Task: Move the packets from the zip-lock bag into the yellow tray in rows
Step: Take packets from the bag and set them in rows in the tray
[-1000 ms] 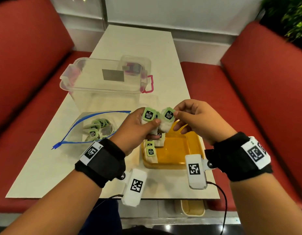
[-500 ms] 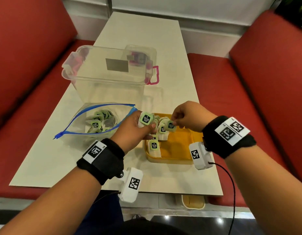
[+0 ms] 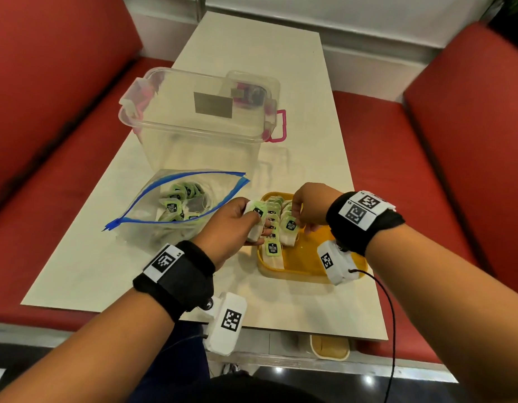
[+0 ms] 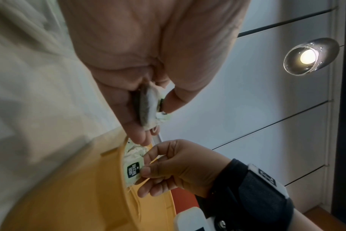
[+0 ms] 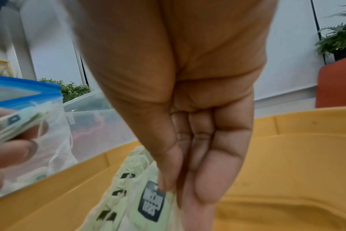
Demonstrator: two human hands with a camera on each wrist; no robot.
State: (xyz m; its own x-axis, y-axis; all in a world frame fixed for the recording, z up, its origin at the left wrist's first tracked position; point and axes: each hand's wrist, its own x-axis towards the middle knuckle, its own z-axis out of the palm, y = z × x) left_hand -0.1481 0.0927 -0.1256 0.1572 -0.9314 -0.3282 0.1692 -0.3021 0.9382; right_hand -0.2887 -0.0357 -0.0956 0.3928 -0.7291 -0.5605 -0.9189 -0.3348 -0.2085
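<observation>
The right hand pinches a light, limp packet by its green tag over the yellow tray, while the left hand fingers clamp another packet beside the zip-lock bag.

Both forearms reach forward over the near edge of the bench, each wrist in a black band. The left hand has fingers and thumb curled in a pinching grip. The right hand points its fingers downward, thumb pressed against fingertips.
</observation>
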